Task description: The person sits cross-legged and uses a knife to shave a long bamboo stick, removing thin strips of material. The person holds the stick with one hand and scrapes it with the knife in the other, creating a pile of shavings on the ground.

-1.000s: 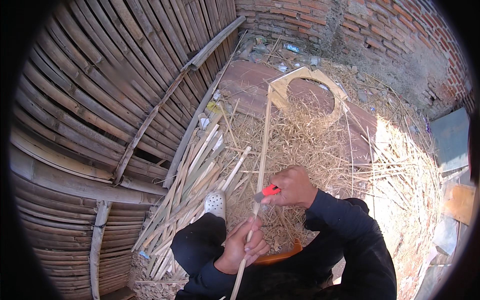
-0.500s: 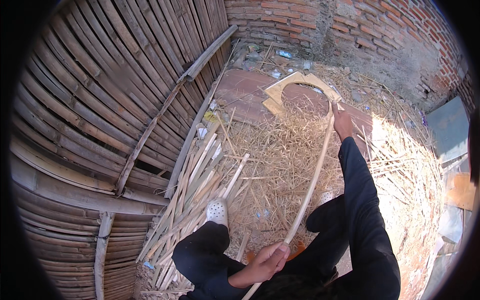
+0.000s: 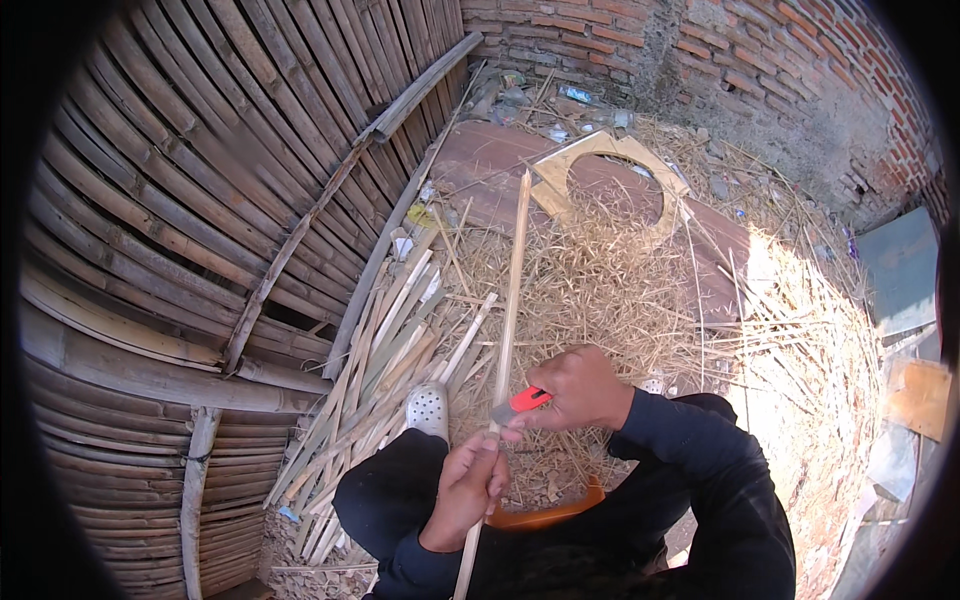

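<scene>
Now the left hand [image 3: 468,487] grips a long pale bamboo strip [image 3: 511,290]; the right hand [image 3: 575,390] clenches a red-handled knife [image 3: 522,402] against it

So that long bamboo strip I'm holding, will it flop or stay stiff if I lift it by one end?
Probably springy: the bamboo strip is long and thin, so its far end may sag. Likely light, since the left hand alone steadies it. Its cut edges look splintery.

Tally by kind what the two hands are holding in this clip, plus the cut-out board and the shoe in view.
Long bamboo strip, gripped by left hand: 1
Red-handled knife, in right hand: 1
Board with round cut-out: 1
White perforated shoe: 1
Total: 4
</scene>
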{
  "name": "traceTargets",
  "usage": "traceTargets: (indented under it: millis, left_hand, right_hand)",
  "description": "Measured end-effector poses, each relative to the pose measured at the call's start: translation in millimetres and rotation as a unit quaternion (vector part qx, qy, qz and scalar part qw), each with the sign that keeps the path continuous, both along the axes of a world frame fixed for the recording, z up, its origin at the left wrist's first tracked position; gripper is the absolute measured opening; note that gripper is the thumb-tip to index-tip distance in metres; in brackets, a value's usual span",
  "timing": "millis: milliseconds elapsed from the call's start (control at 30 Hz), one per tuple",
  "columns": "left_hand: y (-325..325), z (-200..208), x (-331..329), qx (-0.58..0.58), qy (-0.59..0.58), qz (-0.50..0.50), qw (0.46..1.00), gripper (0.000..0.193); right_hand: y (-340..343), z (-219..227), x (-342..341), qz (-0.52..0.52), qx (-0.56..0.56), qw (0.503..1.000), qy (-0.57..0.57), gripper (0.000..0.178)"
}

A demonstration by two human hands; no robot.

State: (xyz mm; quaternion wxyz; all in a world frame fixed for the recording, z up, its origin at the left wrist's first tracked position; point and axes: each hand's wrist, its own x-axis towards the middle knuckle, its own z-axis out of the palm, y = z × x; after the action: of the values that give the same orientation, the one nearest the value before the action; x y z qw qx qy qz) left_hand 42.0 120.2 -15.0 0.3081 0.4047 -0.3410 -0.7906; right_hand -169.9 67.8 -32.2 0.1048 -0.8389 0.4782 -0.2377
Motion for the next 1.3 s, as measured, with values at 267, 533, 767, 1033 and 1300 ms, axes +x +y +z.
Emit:
traceTargets:
  millis: [267,533,767,1033,1300]
  left_hand:
    - [3,-1,2,0.023,0.045,-0.046,0.998,0.023]
    - [-3,-1,0,-0.005,0.025,-0.008,1.0,0.02]
    - [9,-1,-2,0.028,0.039,-0.068,0.997,0.013]
    - [-2,-6,8,0.115,0.155,-0.002,0.981,0.018]
    - [-2,-5,8,0.211,0.257,0.025,0.943,0.025]
  right_hand:
    - [-41,-23,-22,-0.124,0.027,0.992,0.017,0.059]
    - [-12,-15,4,0.013,-0.013,0.999,0.031,0.058]
    - [-78,-26,-54,-0.263,0.077,0.961,0.032,0.065]
    - [-8,-15,8,-0.039,0.053,0.998,-0.007,0.059]
    - [-3,-17,15,-0.003,0.013,0.999,-0.034,0.061]
